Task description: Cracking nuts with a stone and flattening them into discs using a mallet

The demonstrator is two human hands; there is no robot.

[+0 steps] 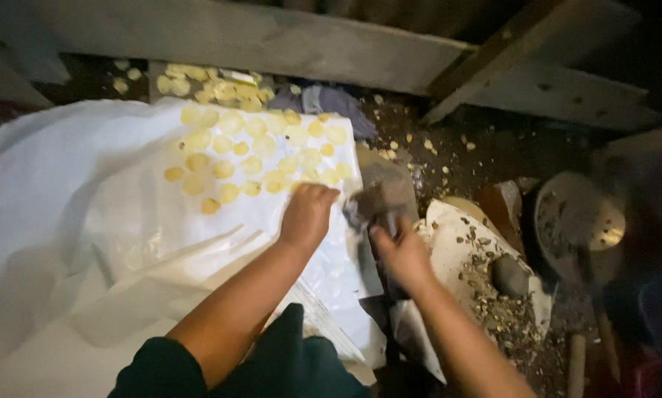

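Observation:
A white plastic sheet point(88, 191) covers the ground at left and centre. Several thin yellow round slices point(251, 151) lie spread on its far part. My left hand point(307, 214) rests at the near edge of the slices, fingers curled down on the sheet; whether a slice is under them is hidden. My right hand point(397, 247) reaches to a dark grey lump point(368, 206) just right of the sheet's edge and grips it, blurred by motion.
Wooden planks point(272, 40) run across the back. More yellow slices point(213, 85) lie beyond the sheet. At right are a white sack point(456, 228) strewn with peelings and a round dark stone point(509, 275), a metal pan point(578, 217), and scattered debris.

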